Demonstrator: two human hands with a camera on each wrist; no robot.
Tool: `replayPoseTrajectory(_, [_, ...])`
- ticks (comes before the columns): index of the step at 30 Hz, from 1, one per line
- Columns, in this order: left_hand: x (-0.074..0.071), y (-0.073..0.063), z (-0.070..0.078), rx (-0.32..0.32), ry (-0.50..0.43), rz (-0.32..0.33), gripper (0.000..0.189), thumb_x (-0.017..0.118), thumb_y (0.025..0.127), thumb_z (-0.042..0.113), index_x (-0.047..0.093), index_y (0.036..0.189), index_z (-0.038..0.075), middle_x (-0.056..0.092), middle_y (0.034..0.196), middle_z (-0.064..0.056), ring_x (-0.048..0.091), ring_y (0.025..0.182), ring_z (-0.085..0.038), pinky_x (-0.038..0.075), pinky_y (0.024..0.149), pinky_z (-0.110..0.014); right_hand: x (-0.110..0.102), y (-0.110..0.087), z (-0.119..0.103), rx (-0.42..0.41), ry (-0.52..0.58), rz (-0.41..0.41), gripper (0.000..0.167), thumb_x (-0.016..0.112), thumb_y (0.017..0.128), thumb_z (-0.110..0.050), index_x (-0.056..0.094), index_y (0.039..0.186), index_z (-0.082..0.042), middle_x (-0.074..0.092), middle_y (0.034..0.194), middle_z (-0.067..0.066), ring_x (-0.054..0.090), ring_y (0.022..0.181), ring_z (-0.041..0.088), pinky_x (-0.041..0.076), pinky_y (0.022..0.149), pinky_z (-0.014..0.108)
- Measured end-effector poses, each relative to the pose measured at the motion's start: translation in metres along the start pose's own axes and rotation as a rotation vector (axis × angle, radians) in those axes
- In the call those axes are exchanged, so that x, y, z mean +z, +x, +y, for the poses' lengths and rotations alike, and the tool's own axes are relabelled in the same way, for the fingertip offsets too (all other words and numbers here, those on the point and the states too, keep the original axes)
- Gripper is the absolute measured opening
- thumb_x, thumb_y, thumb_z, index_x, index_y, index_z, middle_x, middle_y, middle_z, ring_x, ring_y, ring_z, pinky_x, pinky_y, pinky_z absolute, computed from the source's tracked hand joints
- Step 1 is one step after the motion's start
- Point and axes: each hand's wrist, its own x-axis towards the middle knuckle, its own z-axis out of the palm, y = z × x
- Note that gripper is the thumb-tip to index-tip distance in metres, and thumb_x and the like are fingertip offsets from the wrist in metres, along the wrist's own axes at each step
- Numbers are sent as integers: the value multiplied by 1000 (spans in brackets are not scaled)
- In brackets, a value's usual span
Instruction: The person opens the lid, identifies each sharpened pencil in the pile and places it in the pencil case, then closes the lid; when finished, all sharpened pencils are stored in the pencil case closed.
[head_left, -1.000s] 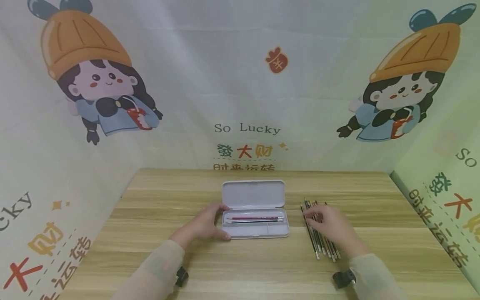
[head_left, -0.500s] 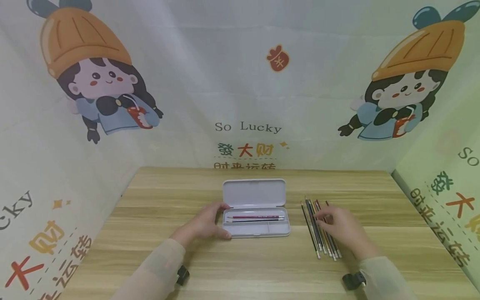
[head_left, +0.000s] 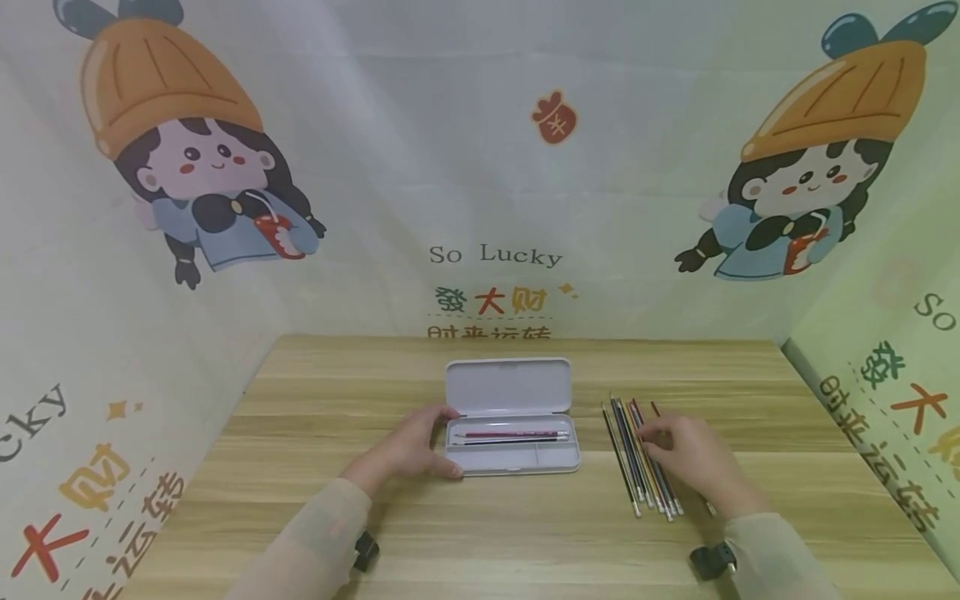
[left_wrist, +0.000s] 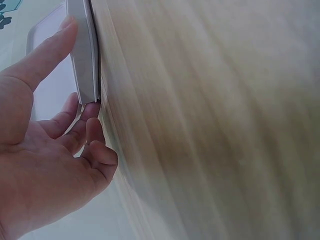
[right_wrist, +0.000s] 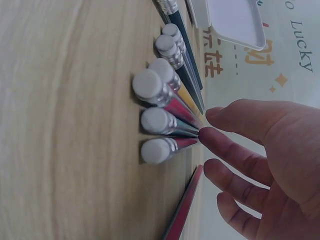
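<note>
A white pencil case (head_left: pixel 513 457) lies with its lid (head_left: pixel 508 387) raised on the wooden table. Inside its back compartment rest a red pencil (head_left: pixel 510 435) and a dark pencil (head_left: pixel 510 442). My left hand (head_left: pixel 405 448) holds the case's left end, thumb at the front corner and fingers at the back. Right of the case, several pencils (head_left: pixel 632 467) lie in a loose bundle, white erasers toward me. My right hand (head_left: pixel 693 454) is over the bundle's right side, index fingertip right at the pencils and thumb apart from it. One red pencil (right_wrist: pixel 184 207) lies apart, partly under this hand.
The wooden table (head_left: pixel 337 367) is backed by a printed cloth (head_left: pixel 480 183) that also rises on both sides. A small black device (head_left: pixel 712 562) is on the right wrist, another black device (head_left: pixel 366 552) on the left.
My right hand has moved right across the pencils, uncovering more of the bundle's left side. A separate pencil's end now shows by the right wrist. The left hand and the case stay put.
</note>
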Motion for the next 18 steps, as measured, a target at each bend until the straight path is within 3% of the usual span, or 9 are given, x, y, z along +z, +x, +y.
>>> replayPoseTrajectory(8, [0, -1, 0, -1, 12, -1, 87, 98, 63, 20, 56, 138, 8, 57, 144, -20, 49, 138, -42, 36, 121, -59, 0, 1, -1, 12, -66, -1, 16, 78, 89, -13, 79, 105, -12, 76, 113, 15, 73, 99, 35, 60, 77, 53])
replayPoseTrajectory(18, [1, 0, 0, -1, -3, 4, 86, 98, 63, 19, 57, 138, 8, 57, 143, -20, 49, 138, -41, 35, 121, -58, 4, 4, 2, 21, -117, -4, 24, 79, 87, -15, 77, 111, -10, 78, 105, 9, 73, 91, 27, 60, 72, 50])
